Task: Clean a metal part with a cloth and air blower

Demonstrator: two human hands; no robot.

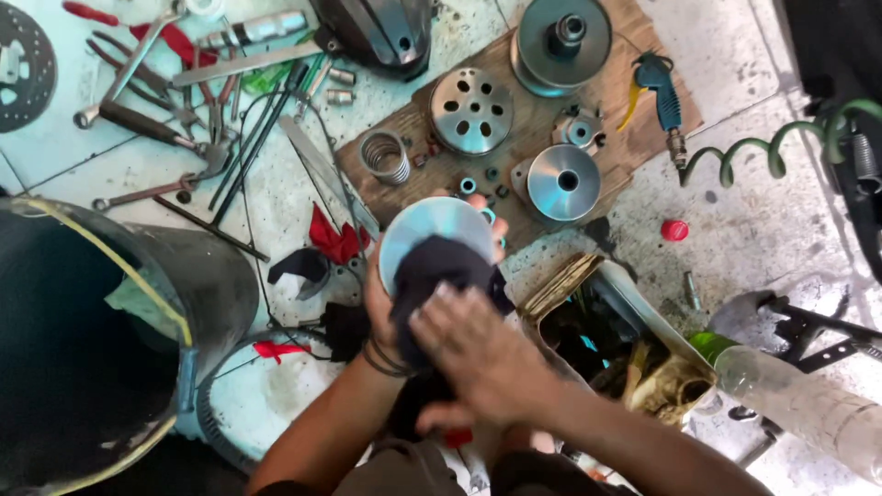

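**Wiping down a pulley face on the shop floor**

So the person was crouched over the floor with a round silver pulley disc [432, 225] held up in front of them, right above the near edge of a worn wooden board [634, 138]. The left hand [381, 308] was wrapped around the disc's lower left rim, fingers clenched on it, with a couple of dark bands at the wrist. The right hand [482, 354] was pressing a dark rag [432, 276] flat against the face of the disc, fingers spread over the cloth, so it was gripping the rag rather than the metal.

On the board behind it lay the other parts: a drilled clutch bell [471, 110], a big pulley assembly [562, 39], a shiny cone-shaped half [563, 181], a coil spring [384, 154] and a few small rollers. A blue air blow gun [660, 92] sat at the board's right edge, its green coiled hose [781, 147] trailing off to the right.

Wrenches and pliers [156, 101] were scattered top left, a black tire [110, 340] sat on the left, and a clear plastic bottle [790, 400] lay lower right beside a box of junk.
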